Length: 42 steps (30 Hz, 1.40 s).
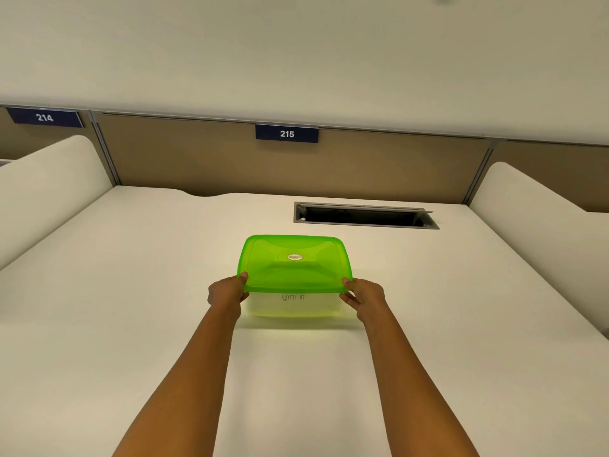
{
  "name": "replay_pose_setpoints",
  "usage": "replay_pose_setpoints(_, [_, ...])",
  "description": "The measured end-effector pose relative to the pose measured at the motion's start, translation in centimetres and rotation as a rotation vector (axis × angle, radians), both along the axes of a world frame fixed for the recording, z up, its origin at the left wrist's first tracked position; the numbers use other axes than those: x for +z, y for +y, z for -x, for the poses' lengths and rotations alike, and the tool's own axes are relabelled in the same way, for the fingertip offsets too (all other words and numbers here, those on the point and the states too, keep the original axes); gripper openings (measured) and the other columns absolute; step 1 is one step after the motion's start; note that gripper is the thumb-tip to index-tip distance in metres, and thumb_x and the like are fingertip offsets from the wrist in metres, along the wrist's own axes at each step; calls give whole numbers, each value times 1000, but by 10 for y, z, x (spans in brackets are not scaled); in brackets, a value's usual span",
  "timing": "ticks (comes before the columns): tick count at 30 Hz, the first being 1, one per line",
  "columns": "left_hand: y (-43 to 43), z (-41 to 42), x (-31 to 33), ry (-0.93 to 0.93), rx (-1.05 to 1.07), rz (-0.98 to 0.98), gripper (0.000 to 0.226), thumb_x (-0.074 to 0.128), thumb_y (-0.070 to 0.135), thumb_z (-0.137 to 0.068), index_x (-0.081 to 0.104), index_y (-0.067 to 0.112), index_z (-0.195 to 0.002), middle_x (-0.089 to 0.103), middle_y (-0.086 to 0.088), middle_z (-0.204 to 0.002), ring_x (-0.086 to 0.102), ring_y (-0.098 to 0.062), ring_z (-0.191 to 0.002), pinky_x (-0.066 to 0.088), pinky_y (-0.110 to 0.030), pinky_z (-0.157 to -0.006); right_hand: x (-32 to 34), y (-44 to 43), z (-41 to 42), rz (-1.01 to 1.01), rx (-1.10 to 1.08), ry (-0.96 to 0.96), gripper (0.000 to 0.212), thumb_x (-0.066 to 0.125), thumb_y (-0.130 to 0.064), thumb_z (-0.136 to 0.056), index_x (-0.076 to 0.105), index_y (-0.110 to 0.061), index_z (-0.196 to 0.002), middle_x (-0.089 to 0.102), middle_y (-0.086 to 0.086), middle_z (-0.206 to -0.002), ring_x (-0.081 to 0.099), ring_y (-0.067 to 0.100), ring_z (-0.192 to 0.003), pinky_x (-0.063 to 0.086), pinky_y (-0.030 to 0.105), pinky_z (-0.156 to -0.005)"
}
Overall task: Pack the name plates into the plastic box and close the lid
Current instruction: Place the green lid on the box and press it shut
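Note:
A clear plastic box (293,306) stands in the middle of the white desk, with a translucent green lid (295,262) lying on top of it. Handwriting shows on the box's near wall. My left hand (226,291) grips the near left corner, thumb on the lid's rim and fingers under it. My right hand (364,293) holds the near right corner the same way. What lies inside the box is too faint to make out.
The white desk (131,291) has raised white dividers left (49,179) and right (534,206). An open cable slot (364,216) is sunk into the desk behind the box. Blue number plates 215 (286,133) and 214 (44,117) hang on the brown back panel.

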State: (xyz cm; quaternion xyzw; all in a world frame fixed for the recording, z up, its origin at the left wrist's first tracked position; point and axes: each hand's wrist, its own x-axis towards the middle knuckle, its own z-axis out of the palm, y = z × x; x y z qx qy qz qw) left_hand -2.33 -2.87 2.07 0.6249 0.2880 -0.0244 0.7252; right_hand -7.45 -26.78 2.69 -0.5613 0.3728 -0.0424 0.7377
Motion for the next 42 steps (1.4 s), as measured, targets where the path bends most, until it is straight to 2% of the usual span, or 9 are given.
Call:
replay_pose_setpoints(4, [-3,14,5,-80,-93,-229,39,62,20,-91,61,-5,-120,65,-20,-114,72,-27,-71,52,-37,-85,-3,3,0,98,45,0,33,65,-4,-86,59,14,-114,64,17,-84,54,19,-57,55,41,-90])
replay_pose_setpoints(6, [-2,18,7,-89,-161,-411,44,58,30,-93,60,-2,-123,65,-21,-121,66,-36,-102,47,-39,-100,-2,7,4,262,77,13,37,65,-15,-89,61,11,-115,60,10,-73,61,25,-66,50,43,-98])
replay_pose_setpoints(9, [-1,22,9,-94,-247,-669,47,52,30,-96,52,1,-133,58,-22,-131,50,-36,-127,39,-42,-106,-1,10,11,616,177,85,52,61,-33,-90,53,-1,-129,65,17,-119,59,34,-114,44,41,-103])
replay_pose_setpoints(17, [-3,43,3,-343,-475,-1226,44,37,18,-100,40,9,-143,40,-16,-148,37,-32,-137,36,-42,-106,-5,17,31,1231,364,-19,43,44,-25,-98,45,-8,-137,47,10,-140,47,30,-126,43,41,-99])
replay_pose_setpoints(24, [9,54,-18,-431,-665,-1338,57,28,37,-102,14,14,-153,9,-6,-162,10,-21,-151,16,-34,-120,-11,17,42,1461,581,32,57,37,-35,-100,22,-12,-150,18,7,-160,20,22,-147,28,36,-114])
replay_pose_setpoints(30, [19,60,-16,-409,-743,-1374,130,-35,81,-49,3,13,-153,-1,-2,-163,-1,-18,-151,4,-33,-122,-16,19,55,1533,640,73,64,38,-35,-100,8,-14,-153,5,6,-162,11,23,-150,25,36,-116])
replay_pose_setpoints(35, [22,64,-10,-395,-772,-1403,145,-52,73,-31,0,11,-153,-4,-3,-162,-4,-17,-151,1,-33,-122,-17,24,66,1552,539,37,56,40,-31,-100,23,-13,-150,24,8,-158,24,23,-146,29,35,-114])
replay_pose_setpoints(38, [24,63,-3,-415,-754,-1430,145,-54,71,-31,-1,10,-153,-5,-4,-162,-5,-17,-151,-1,-33,-122,-11,27,74,1529,416,-46,45,45,-27,-98,43,-14,-141,51,7,-140,46,25,-131,38,34,-105])
replay_pose_setpoints(42, [27,49,19,-509,-675,-1448,141,-53,69,-38,1,10,-153,-3,-4,-162,-4,-18,-151,-1,-34,-122,2,24,82,1467,298,-195,38,49,-24,-96,51,-16,-133,58,4,-130,52,22,-122,42,31,-101])
